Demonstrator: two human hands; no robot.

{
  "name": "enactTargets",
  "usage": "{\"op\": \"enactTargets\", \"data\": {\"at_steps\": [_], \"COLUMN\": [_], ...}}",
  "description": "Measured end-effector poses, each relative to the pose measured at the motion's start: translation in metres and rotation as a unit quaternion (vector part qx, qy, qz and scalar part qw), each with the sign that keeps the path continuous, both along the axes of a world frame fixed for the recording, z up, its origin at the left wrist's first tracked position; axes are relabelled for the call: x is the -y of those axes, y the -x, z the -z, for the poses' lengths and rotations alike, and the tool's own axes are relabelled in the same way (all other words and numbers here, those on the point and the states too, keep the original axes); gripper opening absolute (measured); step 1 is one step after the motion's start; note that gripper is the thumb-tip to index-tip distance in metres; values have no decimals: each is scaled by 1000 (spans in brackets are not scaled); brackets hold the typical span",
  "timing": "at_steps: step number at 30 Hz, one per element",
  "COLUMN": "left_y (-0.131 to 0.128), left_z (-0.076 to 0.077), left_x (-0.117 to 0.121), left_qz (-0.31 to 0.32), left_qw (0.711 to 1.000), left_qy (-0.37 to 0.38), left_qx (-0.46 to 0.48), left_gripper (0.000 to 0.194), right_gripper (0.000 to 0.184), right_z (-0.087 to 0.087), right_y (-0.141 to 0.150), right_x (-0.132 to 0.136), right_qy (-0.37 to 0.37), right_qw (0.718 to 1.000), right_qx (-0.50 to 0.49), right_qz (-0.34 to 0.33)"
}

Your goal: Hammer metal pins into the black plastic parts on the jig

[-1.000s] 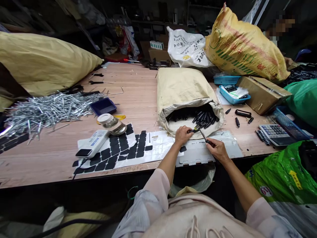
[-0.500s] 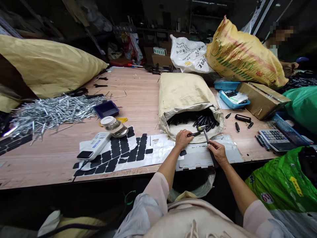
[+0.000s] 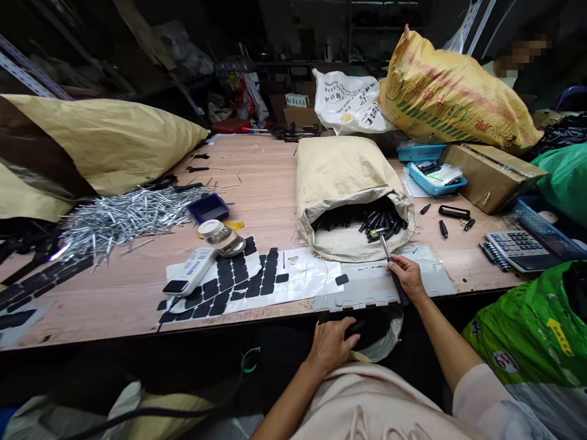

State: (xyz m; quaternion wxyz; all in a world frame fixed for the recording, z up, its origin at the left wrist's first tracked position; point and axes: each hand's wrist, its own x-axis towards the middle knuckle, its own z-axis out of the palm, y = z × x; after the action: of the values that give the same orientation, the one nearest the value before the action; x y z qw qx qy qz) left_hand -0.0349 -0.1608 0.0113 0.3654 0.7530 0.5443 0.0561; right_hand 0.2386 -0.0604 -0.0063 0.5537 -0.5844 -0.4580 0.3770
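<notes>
On the left, a pile of metal rods (image 3: 137, 214) is lying loose across the table (image 3: 266, 177), so a brushing sleeve could be scattering some. Beside it, a lidded jar (image 3: 228, 239) is standing near a white device (image 3: 195, 272); a tug on the device's cord could be dragging it into the jar.

The left hand (image 3: 332, 343) is hanging below the table's front edge, by the mouth of a lower bag (image 3: 389, 342). Its fingers are curling near something dark; I cannot tell whether they are grasping anything. Anything released wide of that opening could be falling to the floor.

On the table, a cream sack (image 3: 346, 162) is gaping towards the person, with black parts (image 3: 389, 221) bunching inside. A tug on its lip could be spilling them.

The right hand (image 3: 406, 275) is wrapping its fingers around the dark handle of a hammer-like tool (image 3: 386, 249), whose head is reaching over the parts. A careless swing could be flicking pieces out; a loosening grip could be dropping the tool.
</notes>
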Motion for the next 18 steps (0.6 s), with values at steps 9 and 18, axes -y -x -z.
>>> {"op": "enactTargets", "data": {"at_steps": [9, 18], "left_y": [-69, -129], "left_z": [-52, -25], "left_x": [-146, -288], "left_qz": [-121, -129], "left_qw": [967, 978], "left_qy": [-163, -162], "left_qx": [156, -2], "left_gripper": [27, 21], "right_gripper": [40, 37], "right_z": [-5, -3], "right_y": [2, 3], "right_x": [1, -2], "right_qy": [-5, 0], "right_qw": [1000, 999], "right_qx": [-14, -37], "right_qz": [17, 19]}}
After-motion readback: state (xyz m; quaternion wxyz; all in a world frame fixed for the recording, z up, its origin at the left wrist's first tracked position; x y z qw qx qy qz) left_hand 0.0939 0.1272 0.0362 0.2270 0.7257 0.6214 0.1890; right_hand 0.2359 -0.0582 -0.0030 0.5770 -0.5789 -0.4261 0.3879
